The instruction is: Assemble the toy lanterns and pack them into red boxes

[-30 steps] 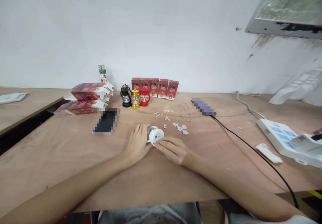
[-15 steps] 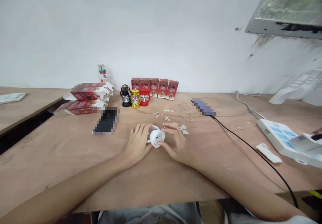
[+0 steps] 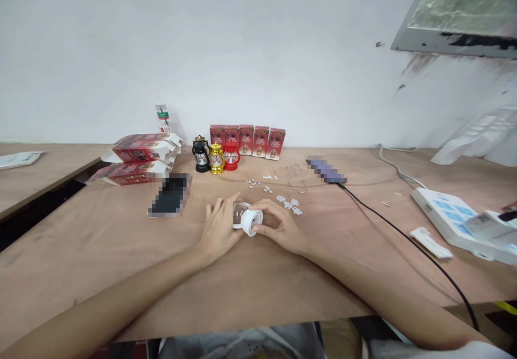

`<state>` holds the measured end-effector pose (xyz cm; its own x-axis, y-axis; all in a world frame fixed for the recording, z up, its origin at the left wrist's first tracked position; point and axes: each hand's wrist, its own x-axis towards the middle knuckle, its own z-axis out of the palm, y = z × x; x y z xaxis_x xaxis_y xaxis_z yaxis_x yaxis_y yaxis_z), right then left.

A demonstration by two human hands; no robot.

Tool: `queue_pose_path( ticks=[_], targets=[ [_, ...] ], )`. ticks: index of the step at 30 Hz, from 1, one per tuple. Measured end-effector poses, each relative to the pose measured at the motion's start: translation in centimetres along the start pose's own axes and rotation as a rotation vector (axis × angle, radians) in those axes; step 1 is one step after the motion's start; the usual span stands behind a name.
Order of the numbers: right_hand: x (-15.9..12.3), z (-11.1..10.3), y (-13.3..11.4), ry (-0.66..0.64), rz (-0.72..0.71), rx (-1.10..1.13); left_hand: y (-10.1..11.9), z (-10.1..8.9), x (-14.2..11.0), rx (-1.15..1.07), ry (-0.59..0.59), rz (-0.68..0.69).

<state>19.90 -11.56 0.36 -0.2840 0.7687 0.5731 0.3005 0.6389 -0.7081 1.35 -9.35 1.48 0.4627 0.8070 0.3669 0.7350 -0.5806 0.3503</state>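
Note:
A small white lantern with a clear body lies tilted at the middle of the wooden table, its round white base turned toward me. My left hand grips its clear part from the left. From the right, my right hand curls its fingers round the white base. Just beyond my hands lie several small white tabs and button cells.
Black, gold and red toy lanterns stand before a row of red boxes at the back. Flat red cartons are stacked at left beside a dark phone. A black cable and white devices lie at right.
My right hand has moved up from under the lantern's base to wrap round it from the right, and the lantern's base has tilted. My left hand keeps its hold.

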Motion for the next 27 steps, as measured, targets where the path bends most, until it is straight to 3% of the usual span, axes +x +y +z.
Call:
queue_pose_path(
  ticks=[3, 7, 10, 13, 17, 19, 20, 23, 27],
  targets=[
    [-0.2, 0.4, -0.2, -0.004, -0.021, 0.048, 0.0, 0.1, 0.2, -0.026, 0.054, -0.068],
    [-0.6, 1.3, -0.1, 0.116, -0.082, -0.015, -0.1, 0.5, 0.3, -0.045, 0.081, -0.076],
    [-0.6, 1.4, 0.2, 0.212, -0.123, -0.128, -0.3, 0.7, -0.2, 0.021, 0.19, -0.052],
    [-0.4, 1.1, 1.0, 0.277, -0.095, -0.149, 0.4, 0.6, -1.1, 0.099, 0.258, 0.156],
    [-0.1, 1.2, 1.6, 0.269, -0.122, -0.212, 5.0, 1.1, -1.0, 0.139, -0.032, 0.822],
    [-0.1, 1.4, 1.5, 0.273, -0.215, -0.319, 8.7, 2.0, 0.0, 0.158, -0.114, 0.986],
    [-0.1, 1.5, 1.4, 0.265, -0.279, -0.376, 10.6, 2.6, 0.6, 0.161, -0.143, 0.977],
    [-0.2, 1.5, 1.6, 0.19, -0.457, -0.507, 15.3, 4.5, 2.8, 0.15, -0.272, 0.754],
    [-0.6, 1.1, 2.0, 0.108, -0.472, -0.568, 17.3, 5.9, 4.6, 0.065, -0.547, 0.633]
  ],
)
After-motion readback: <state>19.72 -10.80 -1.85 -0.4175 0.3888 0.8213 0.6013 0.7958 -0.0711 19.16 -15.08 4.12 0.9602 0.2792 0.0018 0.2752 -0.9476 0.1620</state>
